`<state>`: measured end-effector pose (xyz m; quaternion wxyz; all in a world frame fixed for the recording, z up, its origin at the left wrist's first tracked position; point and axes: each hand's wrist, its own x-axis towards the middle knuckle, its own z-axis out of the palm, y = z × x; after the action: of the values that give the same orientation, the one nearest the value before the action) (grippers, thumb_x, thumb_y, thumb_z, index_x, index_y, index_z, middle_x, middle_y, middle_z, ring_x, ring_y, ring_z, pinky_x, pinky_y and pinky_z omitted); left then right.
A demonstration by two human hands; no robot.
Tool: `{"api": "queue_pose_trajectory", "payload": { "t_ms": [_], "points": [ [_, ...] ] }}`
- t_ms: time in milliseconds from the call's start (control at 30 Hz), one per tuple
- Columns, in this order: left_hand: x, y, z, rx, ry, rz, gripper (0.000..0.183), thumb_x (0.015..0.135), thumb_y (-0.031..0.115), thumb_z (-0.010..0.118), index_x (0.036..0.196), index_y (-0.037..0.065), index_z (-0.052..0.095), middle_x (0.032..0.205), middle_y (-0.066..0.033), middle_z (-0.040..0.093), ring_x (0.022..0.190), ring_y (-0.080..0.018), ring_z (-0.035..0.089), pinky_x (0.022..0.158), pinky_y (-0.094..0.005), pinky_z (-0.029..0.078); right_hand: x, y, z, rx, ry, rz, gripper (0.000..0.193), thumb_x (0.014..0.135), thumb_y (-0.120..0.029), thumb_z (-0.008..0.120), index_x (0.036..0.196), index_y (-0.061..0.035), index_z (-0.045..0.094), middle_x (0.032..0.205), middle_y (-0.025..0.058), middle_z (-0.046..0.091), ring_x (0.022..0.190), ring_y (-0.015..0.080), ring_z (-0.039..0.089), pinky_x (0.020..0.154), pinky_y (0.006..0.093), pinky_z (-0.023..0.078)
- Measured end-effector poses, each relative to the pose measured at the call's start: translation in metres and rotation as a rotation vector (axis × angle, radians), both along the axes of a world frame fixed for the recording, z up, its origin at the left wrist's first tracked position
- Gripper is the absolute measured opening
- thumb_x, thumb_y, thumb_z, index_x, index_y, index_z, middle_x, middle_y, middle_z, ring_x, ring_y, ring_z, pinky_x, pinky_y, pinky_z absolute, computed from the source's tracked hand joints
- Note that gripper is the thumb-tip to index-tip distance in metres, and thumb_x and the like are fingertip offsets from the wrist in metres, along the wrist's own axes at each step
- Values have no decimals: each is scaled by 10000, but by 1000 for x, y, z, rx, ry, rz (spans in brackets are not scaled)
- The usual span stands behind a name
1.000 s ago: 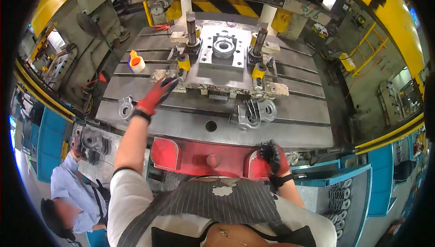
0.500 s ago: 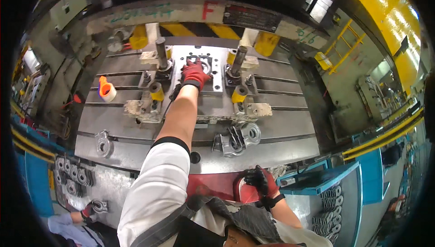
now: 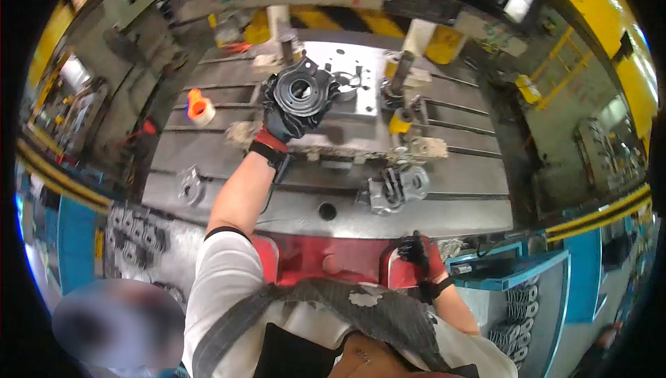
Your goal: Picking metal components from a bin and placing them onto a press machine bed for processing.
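My left hand (image 3: 288,125), in a red glove with a dark palm, is closed round a ring-shaped grey metal part (image 3: 300,89). The part has a central hole and a lug at its far end. It is held up over the left side of the bright die plate (image 3: 322,55), hiding part of it. A ring-shaped form (image 3: 345,85) shows on that plate. My right hand (image 3: 422,256), gloved alike, rests by the right end of the red panel (image 3: 347,256). Its fingers are curled, with nothing visible in them.
Guide posts (image 3: 399,73) and yellow blocks (image 3: 400,121) flank the plate. Several metal parts (image 3: 395,189) lie front right on the bed, another (image 3: 189,185) at left. An orange-and-white roll-shaped thing (image 3: 201,109) stands farther left. Racked parts (image 3: 520,315) fill the lower right.
My left hand has come up off the plate and turned palm up, now with the ring-shaped metal part in it. The right hand stays by the red panel. The view has shifted.
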<state>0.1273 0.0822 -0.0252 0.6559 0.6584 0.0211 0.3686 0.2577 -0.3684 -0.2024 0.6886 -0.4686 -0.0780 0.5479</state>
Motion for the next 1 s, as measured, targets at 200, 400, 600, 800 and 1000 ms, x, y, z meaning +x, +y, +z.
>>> {"api": "queue_pose_trajectory", "payload": {
  "t_ms": [200,400,600,800,1000],
  "points": [
    [-129,-22,-26,-780,-259,-399,555,863,316,552,1347,96,391,1376,-112,416,1238,-288,430,1068,-468,318,-8,13,23,-55,96,61,280,957,-279,420,958,-38,563,816,98,621,715,210,615,654,322,509],
    [-226,-2,-127,176,898,646,869,708,444,708,1386,68,316,1351,-176,425,1216,-353,437,997,-423,376,-11,14,11,-191,-102,-36,247,910,-290,510,890,-53,579,708,46,600,600,148,587,566,270,504],
    [-267,-5,-162,556,1597,911,979,614,516,738,1406,148,295,1330,-204,404,1228,-401,387,986,-484,355,-14,10,27,-69,-4,35,214,925,-252,499,892,-58,581,727,35,593,621,140,586,567,283,506],
    [-235,-18,-196,974,1435,997,827,673,430,711,1380,194,354,1378,-137,385,1306,-371,280,1065,-489,235,-14,3,10,-82,-167,-39,136,908,-213,542,942,-89,585,769,7,592,663,132,587,577,271,496],
    [-212,-65,-224,994,1207,797,714,699,463,666,1316,174,454,1359,-156,396,1267,-377,321,1049,-475,263,25,28,38,-272,-1089,200,404,802,-264,667,1142,-74,560,919,117,630,822,223,622,700,344,508]
  ]
}}
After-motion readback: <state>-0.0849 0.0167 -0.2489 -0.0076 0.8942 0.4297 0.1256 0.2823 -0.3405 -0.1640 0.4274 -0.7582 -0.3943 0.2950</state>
